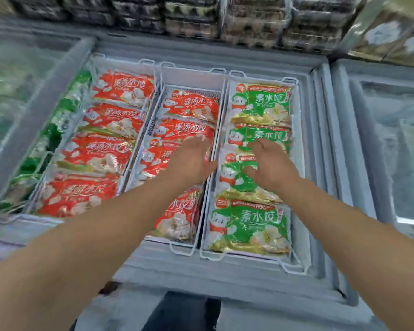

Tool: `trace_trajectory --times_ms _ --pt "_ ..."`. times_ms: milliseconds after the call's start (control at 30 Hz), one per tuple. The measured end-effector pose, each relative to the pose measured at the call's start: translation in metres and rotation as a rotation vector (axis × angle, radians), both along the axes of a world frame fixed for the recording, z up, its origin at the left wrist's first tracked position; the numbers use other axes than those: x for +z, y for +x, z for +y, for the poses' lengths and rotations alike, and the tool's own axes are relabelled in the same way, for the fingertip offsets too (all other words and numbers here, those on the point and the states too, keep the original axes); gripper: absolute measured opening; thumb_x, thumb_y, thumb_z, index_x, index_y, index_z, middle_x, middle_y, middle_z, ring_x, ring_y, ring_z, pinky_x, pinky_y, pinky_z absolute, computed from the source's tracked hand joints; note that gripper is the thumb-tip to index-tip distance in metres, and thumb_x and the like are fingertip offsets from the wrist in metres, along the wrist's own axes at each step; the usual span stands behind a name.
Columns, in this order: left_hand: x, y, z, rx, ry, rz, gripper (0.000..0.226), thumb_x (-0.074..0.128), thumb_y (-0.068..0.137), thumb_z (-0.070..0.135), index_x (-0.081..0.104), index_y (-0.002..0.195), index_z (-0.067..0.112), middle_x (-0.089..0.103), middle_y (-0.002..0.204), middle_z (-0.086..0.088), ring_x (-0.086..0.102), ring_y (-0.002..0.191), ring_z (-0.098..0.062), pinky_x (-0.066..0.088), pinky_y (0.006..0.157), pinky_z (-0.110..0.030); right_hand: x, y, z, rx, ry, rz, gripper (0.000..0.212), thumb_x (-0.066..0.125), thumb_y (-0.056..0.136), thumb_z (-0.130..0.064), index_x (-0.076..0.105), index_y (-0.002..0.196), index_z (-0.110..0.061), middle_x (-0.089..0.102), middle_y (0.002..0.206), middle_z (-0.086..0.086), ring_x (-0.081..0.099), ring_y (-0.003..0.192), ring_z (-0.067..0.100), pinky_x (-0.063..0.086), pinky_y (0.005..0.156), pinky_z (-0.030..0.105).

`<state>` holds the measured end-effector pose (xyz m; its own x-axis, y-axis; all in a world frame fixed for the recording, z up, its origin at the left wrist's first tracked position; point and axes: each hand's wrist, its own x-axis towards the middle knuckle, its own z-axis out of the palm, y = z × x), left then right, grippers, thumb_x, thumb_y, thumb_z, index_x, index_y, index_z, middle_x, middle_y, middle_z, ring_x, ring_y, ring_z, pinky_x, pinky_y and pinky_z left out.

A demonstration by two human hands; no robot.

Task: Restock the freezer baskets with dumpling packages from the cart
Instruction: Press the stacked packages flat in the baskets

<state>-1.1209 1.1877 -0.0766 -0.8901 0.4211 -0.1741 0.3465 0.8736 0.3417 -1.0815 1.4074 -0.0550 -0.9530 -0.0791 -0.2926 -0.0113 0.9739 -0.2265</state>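
- The left forearm (120, 225) hides part of the near red dumpling package (179, 216).
- The far stacked trays (249, 22) are blurred and cut off.

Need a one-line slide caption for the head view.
Left hand over red dumpling packages in the middle basket, right hand on green packages in the right basket.

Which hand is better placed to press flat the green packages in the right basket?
The right hand, probably. It lies open directly over the green packages in the right basket. The left hand is over the red packages in the middle basket.
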Motion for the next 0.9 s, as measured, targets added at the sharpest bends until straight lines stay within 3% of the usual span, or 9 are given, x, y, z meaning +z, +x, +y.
trace_trajectory --times_ms 167,467,633,900 --pt "0.034 0.056 -0.071 0.107 -0.030 0.063 0.075 0.052 0.095 0.051 0.028 0.154 0.012 0.033 0.158 -0.014 0.031 0.145 -0.031 0.029 0.117 -0.040 0.038 0.040 -0.067 0.101 0.003 0.070 0.072 0.060 0.094 -0.040 0.029 0.153 -0.013 0.026 0.159 0.012 0.023 0.146 0.032 0.029 0.118 0.041" --pt "0.081 0.064 -0.229 0.299 -0.089 0.165 0.075 0.056 0.091 0.052 0.033 0.153 0.016 0.036 0.157 -0.011 0.035 0.143 -0.030 0.034 0.116 -0.041 0.064 0.029 -0.212 0.339 0.030 0.128 0.072 0.058 0.093 -0.044 0.029 0.153 -0.018 0.030 0.158 0.008 0.027 0.144 0.030 0.030 0.117 0.042" --pt "0.074 0.053 -0.345 0.441 -0.065 0.133 0.065 0.063 0.090 0.042 0.044 0.144 0.013 0.050 0.144 -0.009 0.047 0.131 -0.031 0.045 0.104 -0.041 0.054 -0.009 -0.320 0.457 0.050 0.118 0.071 0.059 0.093 -0.042 0.030 0.153 -0.019 0.029 0.159 0.006 0.027 0.144 0.029 0.032 0.115 0.042" --pt "0.007 0.044 -0.472 0.607 -0.023 -0.041 0.057 0.058 0.092 0.040 0.049 0.138 0.006 0.053 0.137 -0.017 0.048 0.128 -0.038 0.042 0.103 -0.042 0.025 -0.082 -0.486 0.605 0.079 0.069 0.072 0.060 0.092 -0.040 0.027 0.153 -0.022 0.025 0.160 0.004 0.029 0.143 0.028 0.035 0.114 0.040"
